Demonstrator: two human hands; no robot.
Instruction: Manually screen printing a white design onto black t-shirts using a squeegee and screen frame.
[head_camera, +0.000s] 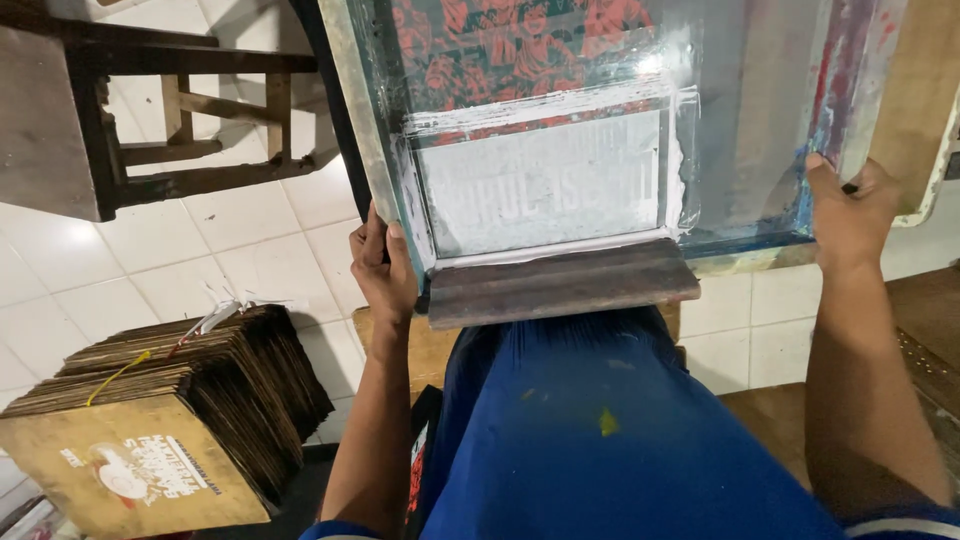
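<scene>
A screen-printing frame (372, 130) with a translucent mesh lies in front of me, its taped centre window coated in white ink. My left hand (383, 268) grips the frame's near left corner. My right hand (848, 212) grips its near right edge. A wooden squeegee (562, 283) rests inside the frame along the near edge, between my hands, touched by neither. Red printed patterns show through the mesh at the top.
A tied stack of brown printed cardboard sheets (160, 420) stands on the white tiled floor at lower left. A dark wooden stool (110, 120) is at upper left. My blue-clad lap (600, 430) fills the bottom centre. A wooden surface (925, 330) lies to the right.
</scene>
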